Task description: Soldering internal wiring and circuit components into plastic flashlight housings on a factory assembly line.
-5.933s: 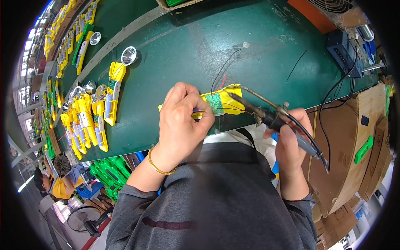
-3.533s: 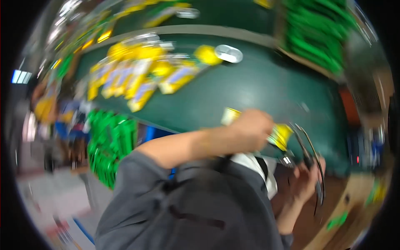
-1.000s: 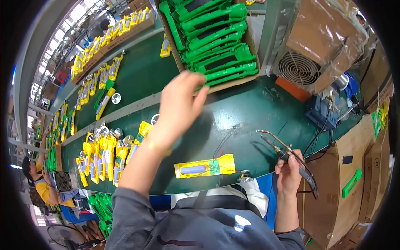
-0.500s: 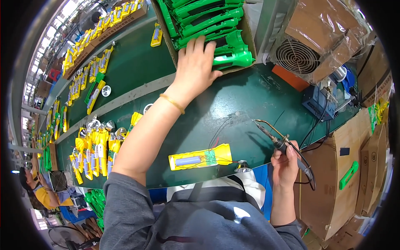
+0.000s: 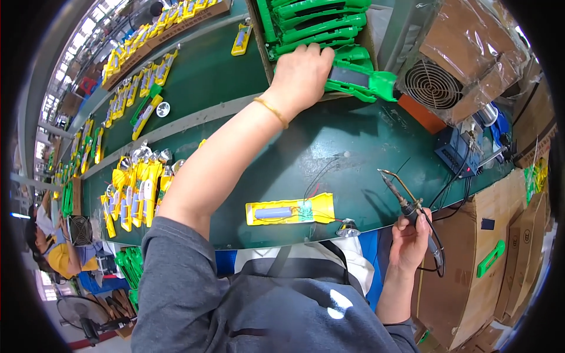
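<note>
My left hand (image 5: 303, 73) reaches to the open box at the far side, its fingers closed on the end of a green plastic flashlight shell half (image 5: 353, 79), which sticks out over the box's near edge. More green shells (image 5: 318, 23) lie stacked in that box. My right hand (image 5: 410, 238) grips a soldering iron (image 5: 407, 207), its tip pointing up and left above the bench. In front of me lies a yellow flashlight shell (image 5: 253, 219) with a blue battery cell (image 5: 273, 213) and a small green circuit board (image 5: 305, 210). Wires run from it to a silver reflector (image 5: 348, 228) at the bench edge.
Several yellow flashlight halves with reflectors (image 5: 136, 197) are piled on the left. Past a grey divider strip (image 5: 194, 120) stand rows of similar parts. A fan box (image 5: 434, 82), a blue soldering station (image 5: 456, 152) and cardboard boxes (image 5: 453, 259) are on the right. A co-worker (image 5: 59, 247) sits far left.
My left hand has closed on a green shell and pulled it askew from the stack, toward the right. The iron stays in my right hand. The whole view has shifted slightly.
</note>
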The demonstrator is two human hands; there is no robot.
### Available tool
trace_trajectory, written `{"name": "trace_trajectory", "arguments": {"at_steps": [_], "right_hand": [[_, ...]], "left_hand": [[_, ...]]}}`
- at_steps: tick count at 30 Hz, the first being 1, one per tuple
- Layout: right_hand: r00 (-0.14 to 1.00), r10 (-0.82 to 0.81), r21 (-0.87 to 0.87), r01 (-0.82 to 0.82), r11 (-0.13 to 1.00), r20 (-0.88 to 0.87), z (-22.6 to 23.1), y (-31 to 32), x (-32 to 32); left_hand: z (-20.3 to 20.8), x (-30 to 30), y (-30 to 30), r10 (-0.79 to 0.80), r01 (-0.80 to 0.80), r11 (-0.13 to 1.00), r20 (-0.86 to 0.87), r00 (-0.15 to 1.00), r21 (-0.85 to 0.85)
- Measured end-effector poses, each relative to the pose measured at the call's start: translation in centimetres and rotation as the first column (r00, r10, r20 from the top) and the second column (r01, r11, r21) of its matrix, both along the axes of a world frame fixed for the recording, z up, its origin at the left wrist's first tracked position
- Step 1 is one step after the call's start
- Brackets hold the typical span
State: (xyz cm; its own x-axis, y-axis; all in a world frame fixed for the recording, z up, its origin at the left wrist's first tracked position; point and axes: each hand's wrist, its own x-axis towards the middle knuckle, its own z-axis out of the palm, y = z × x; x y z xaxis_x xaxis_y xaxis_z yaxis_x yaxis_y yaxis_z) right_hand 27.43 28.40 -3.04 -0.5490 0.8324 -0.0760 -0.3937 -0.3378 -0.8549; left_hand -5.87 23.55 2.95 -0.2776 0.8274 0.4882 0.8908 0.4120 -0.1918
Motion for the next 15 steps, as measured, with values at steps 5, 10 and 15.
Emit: {"name": "trace_trajectory", "arguments": {"at_steps": [5, 10, 15], "right_hand": [[0.999, -0.034, -0.032, 0.035, 0.999, 0.020, -0.7, 0.6, 0.7], [0.999, -0.052, -0.025, 0.052, 0.998, 0.009, -0.3, 0.6, 0.7], [0.995, -0.086, -0.038, 0.088, 0.995, 0.045, -0.4, 0.7, 1.0]], "left_hand": [[-1.8, 6.3, -2.4, 0.066, -0.057, 0.995, 0.108, 0.992, -0.088], [-5.7, 8.0, -4.6, 0.060, -0.024, 0.992, 0.293, 0.954, -0.126], [-4.2, 7.8, -4.2, 0.018, -0.046, 0.995, 0.280, 0.960, 0.093]]}}
